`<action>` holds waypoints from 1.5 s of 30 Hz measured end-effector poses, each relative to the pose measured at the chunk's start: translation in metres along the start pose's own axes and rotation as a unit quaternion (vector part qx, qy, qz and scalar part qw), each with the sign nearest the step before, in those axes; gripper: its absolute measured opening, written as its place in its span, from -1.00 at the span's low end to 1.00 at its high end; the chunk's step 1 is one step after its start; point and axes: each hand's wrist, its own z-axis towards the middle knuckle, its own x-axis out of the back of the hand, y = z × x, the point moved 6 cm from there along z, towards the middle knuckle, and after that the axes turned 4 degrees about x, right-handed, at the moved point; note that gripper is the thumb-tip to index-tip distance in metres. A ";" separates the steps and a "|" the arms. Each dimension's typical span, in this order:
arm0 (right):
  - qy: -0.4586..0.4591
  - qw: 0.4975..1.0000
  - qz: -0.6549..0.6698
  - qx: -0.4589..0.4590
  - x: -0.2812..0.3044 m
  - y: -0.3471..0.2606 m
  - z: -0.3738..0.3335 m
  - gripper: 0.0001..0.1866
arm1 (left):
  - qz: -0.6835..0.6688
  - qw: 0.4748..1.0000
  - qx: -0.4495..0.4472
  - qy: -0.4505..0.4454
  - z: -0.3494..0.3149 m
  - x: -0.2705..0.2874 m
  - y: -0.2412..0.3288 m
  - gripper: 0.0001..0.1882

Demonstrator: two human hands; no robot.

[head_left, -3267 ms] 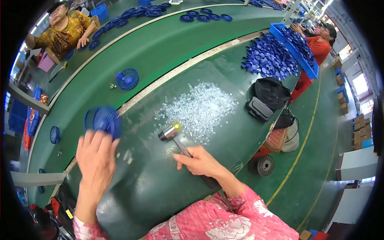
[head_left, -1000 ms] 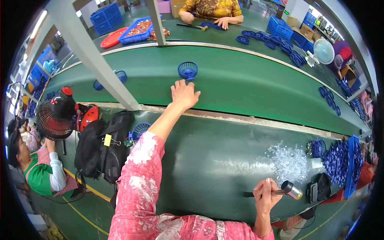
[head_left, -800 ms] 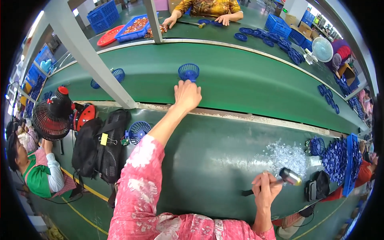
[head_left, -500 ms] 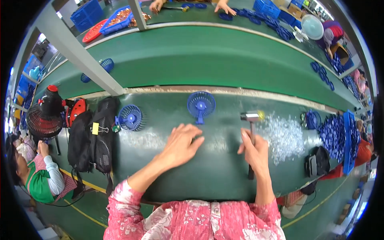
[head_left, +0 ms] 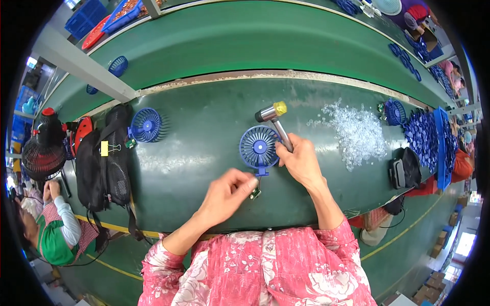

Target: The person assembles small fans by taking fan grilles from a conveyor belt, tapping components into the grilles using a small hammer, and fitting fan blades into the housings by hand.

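In front of me on the green table lies a round blue fan housing (head_left: 251, 136), its short stem toward me. My right hand (head_left: 302, 162) is closed round the handle of a hammer (head_left: 271, 111), with a thumb and fingers at the housing's right rim. The hammer's head, one end yellow and the other dark, is just beyond the housing. Below the stem, my left hand (head_left: 224, 198) is pinched, slightly blurred, at a small green circuit board (head_left: 255, 194) that hangs by thin wire from the stem. The fingertips partly hide the board.
Clear small plastic pieces (head_left: 352, 135) are spread at the right, near another blue housing (head_left: 395, 111), a heap of blue parts (head_left: 421, 137) and a black bag (head_left: 405, 168). At left are another blue housing (head_left: 146, 125), a black backpack (head_left: 117, 168) and a black fan (head_left: 46, 153).
The hammer has moved left with my right hand to the housing, which is now nearer me. My left hand has closed at the circuit board. The view has shifted.
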 end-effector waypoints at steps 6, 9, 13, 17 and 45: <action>0.037 0.999 0.020 -0.007 0.015 -0.026 -0.012 -0.79 | -0.294 0.950 0.098 0.035 0.018 -0.010 0.015 -0.41; 0.040 0.999 0.000 0.004 0.016 -0.033 -0.013 -0.79 | -0.339 0.934 0.097 -0.049 0.027 -0.022 0.027 -0.45; 0.030 0.999 -0.021 0.006 0.020 -0.041 -0.013 -0.77 | -0.376 0.916 0.084 -0.116 0.030 -0.032 0.031 -0.62; 0.032 0.999 0.009 0.031 0.018 -0.046 -0.012 -0.74 | -0.387 0.913 0.082 -0.104 0.032 -0.029 0.037 -0.70; -0.065 0.996 -0.050 0.044 0.012 -0.038 -0.042 -0.75 | -0.328 0.942 0.044 -0.049 0.038 -0.016 0.034 -0.64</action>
